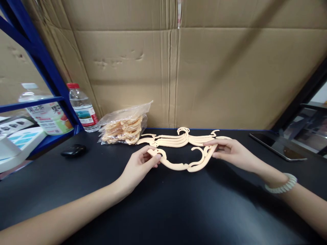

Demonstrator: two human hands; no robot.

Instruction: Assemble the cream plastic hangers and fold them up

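Between both hands is a beige folding clothes hanger (pixel 176 166), its two arms bent upward at the ends from a middle joint and its hook curling up on the right half. My left hand (pixel 139 165) pinches the left arm's end, thumb in front. The right arm's end is gripped by my right hand (pixel 230 153), with a pale beaded bracelet (pixel 282 185) on that wrist. Just behind lies a row of similar beige hangers (pixel 173 140), stacked flat with their hooks pointing away; my right fingers partly cover its right side.
A clear plastic bag (pixel 122 127) of beige pieces lies at the back left. Near it are a black mouse (pixel 74 150), a red-capped bottle (pixel 83 109) and a blue shelf frame (pixel 42 56). A tablet-like device (pixel 277 146) rests at right. Cardboard (pixel 133 78) lines the back of the black table (pixel 163 207).
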